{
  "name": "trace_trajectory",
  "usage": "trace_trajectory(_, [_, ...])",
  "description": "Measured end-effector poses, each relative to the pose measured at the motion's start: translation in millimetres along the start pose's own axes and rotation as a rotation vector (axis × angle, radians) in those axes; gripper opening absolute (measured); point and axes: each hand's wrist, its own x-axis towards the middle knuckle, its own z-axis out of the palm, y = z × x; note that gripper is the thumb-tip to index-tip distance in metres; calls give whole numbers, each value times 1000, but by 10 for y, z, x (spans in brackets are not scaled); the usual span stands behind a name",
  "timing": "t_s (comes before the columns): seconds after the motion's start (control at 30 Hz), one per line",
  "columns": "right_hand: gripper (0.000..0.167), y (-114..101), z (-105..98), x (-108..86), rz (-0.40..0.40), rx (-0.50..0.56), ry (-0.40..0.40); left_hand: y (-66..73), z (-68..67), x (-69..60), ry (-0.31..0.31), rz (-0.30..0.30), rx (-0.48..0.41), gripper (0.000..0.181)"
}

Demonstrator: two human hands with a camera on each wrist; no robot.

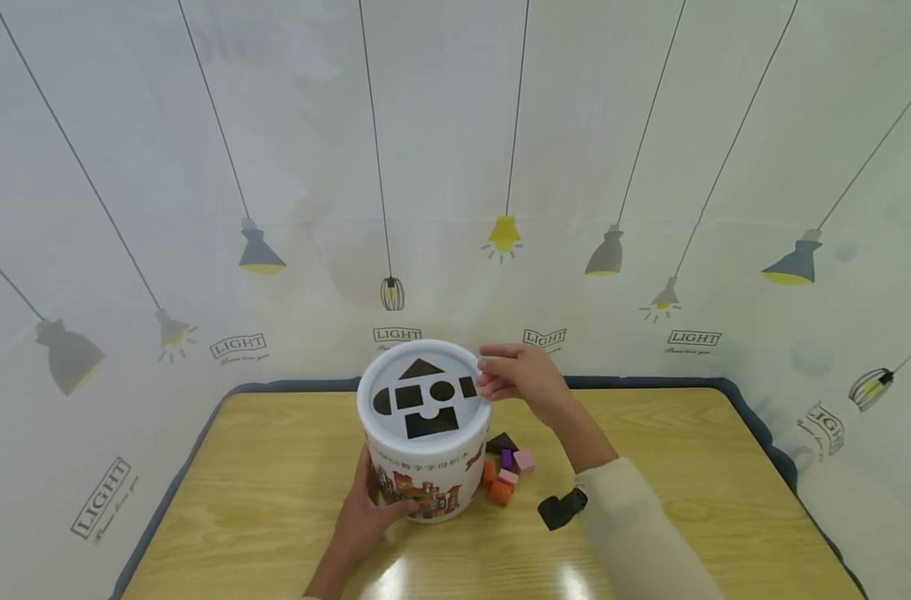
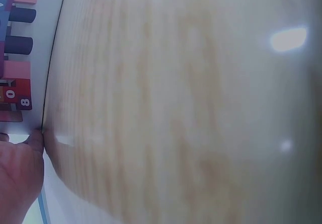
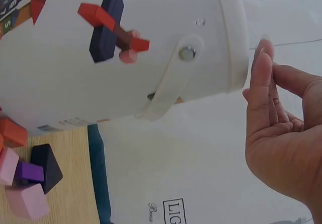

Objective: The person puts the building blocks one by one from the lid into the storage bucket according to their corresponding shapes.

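Observation:
A white bucket (image 1: 425, 479) with printed block pictures stands on the table, its white lid (image 1: 395, 367) pierced by several dark shaped holes. My left hand (image 1: 365, 512) holds the bucket low on its left side, thumb across the front; the left wrist view shows only part of this hand (image 2: 20, 176) at the bucket's base. At the lid's right edge is my right hand (image 1: 526, 379), fingers extended near a small rectangular hole. In the right wrist view nothing shows in this hand (image 3: 282, 118). The bucket's pale handle (image 3: 168, 85) hangs down.
Several loose blocks lie right of the bucket, among them a pink cube (image 1: 524, 461), an orange block (image 1: 501, 492), a purple block (image 1: 507, 459) and a dark triangle (image 1: 503, 442). The wooden table (image 1: 275, 483) meets a lamp-patterned wall cloth (image 1: 455, 167).

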Motion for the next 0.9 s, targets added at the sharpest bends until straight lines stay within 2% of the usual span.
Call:
trace_trajectory(0.33, [39, 195, -215, -28, 34, 12, 35, -23, 10, -1, 1, 6, 6, 123])
trace_trajectory(0.7, [38, 663, -372, -18, 143, 34, 64, -29, -1, -9, -11, 10, 7, 123])
trace_trajectory(0.9, [41, 857, -411, -36, 163, 20, 58, -31, 3, -2, -7, 7, 18, 121])
